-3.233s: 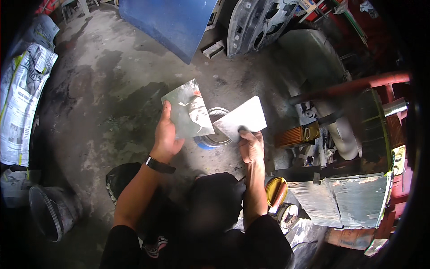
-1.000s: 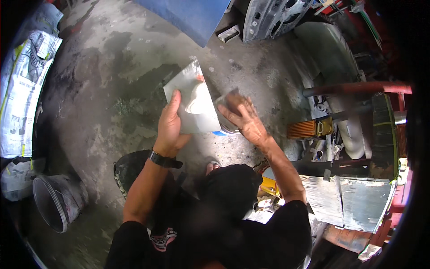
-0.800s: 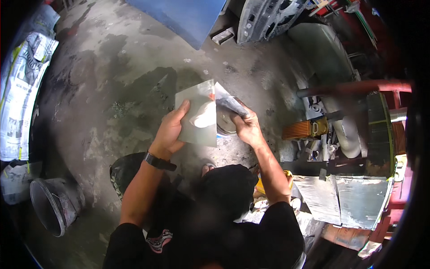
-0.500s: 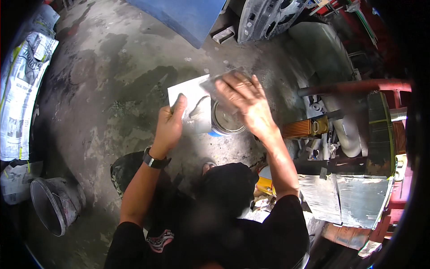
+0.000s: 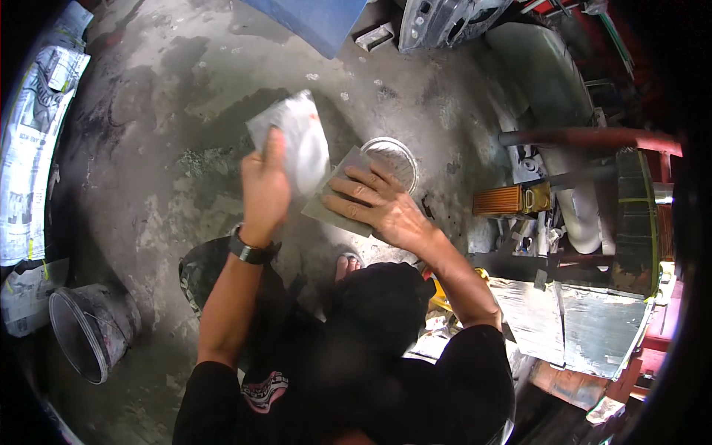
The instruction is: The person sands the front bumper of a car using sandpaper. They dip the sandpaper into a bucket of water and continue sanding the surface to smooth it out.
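My left hand (image 5: 265, 189) is closed on a white flat board (image 5: 305, 144), its thumb lying on the face. The board is tilted and smeared by motion, with a small red mark near its top. My right hand (image 5: 382, 208) grips a thin grey-green rectangular spreader (image 5: 337, 211), the fingers laid along its face and the thumb hidden. The spreader's upper left edge is close to the board's lower right edge; whether they touch I cannot tell. Behind the right fingers stands a round can (image 5: 412, 167) on the floor, partly covered by the hand.
At the left a dirty bucket (image 5: 81, 337) lies tipped, near a newspaper-wrapped panel (image 5: 37, 156). A blue panel (image 5: 311, 18) and a dark car door (image 5: 445, 22) are at the far side. To the right are a red bar (image 5: 593, 138), an orange ribbed part (image 5: 497, 200) and a cardboard-like sheet (image 5: 530, 311).
The white board has moved left and tilted with my left hand. My right hand has come down and toward me with the spreader, uncovering more of the can.
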Available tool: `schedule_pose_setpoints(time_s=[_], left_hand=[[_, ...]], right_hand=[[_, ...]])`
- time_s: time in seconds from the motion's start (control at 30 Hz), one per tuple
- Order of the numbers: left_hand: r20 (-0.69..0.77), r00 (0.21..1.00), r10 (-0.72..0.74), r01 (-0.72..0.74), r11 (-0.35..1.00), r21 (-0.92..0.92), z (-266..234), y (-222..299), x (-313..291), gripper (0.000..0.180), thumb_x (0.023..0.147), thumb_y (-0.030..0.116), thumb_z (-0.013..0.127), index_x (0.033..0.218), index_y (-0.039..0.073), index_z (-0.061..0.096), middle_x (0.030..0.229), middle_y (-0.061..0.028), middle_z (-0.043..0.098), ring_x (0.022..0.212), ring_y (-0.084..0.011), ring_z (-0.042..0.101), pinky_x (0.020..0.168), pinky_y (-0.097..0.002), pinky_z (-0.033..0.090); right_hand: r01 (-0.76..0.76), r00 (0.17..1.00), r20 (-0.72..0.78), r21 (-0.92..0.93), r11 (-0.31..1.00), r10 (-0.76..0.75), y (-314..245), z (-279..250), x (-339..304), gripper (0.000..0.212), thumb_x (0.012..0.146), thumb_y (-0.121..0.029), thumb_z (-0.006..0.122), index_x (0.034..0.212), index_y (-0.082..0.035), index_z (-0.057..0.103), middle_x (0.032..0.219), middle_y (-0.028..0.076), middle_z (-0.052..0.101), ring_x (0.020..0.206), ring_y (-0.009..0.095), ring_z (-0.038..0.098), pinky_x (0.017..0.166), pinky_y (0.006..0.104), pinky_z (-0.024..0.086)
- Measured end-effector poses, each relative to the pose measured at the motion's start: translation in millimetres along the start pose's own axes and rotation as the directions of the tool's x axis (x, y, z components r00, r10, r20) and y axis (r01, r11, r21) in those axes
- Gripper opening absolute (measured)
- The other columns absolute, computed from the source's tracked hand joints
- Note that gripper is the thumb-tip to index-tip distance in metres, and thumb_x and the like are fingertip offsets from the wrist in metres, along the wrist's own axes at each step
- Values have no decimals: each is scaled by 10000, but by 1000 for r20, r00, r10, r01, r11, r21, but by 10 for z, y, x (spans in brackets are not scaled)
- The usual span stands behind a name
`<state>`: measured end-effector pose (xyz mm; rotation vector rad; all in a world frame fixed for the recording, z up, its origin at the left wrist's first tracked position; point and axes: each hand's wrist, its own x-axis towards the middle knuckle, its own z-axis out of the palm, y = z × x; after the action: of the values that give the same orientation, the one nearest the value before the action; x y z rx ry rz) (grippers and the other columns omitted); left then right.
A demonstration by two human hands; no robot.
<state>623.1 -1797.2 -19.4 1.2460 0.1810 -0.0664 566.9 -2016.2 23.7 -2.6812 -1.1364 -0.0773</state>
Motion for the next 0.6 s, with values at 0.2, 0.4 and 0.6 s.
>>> schedule_pose_setpoints(time_s=[0.2, 0.4, 0.6], left_hand=[[73, 980, -183, 193, 818, -542, -122, 176, 67, 493, 1022, 403, 516, 1308, 2, 540, 1266, -104, 638, 1064, -234, 667, 933, -377, 536], [383, 891, -242, 444, 636, -631, 207, -6, -140, 465, 1046, 398, 456, 1333, 39, 526, 1249, -99, 641, 1127, -220, 633, 979, -388, 514], [412, 901, -137, 370, 739, -563, 214, 21, -217, 469, 1057, 379, 448, 1342, 13, 518, 1274, -101, 617, 1130, -201, 627, 978, -386, 513]], right_hand=[[91, 878, -430, 577, 811, 208, 33, -189, -28, 423, 845, 40, 642, 1262, -32, 645, 1242, 146, 658, 1161, 311, 621, 974, 428, 521], [229, 780, -617, 432, 872, 101, -127, -84, 237, 535, 786, 79, 745, 1289, -49, 616, 1298, 198, 595, 1206, 382, 584, 999, 445, 498], [-60, 922, -370, 153, 986, 114, 223, 48, 66, 606, 813, -59, 723, 1387, -143, 548, 1382, 141, 524, 1327, 394, 458, 1110, 493, 394]])
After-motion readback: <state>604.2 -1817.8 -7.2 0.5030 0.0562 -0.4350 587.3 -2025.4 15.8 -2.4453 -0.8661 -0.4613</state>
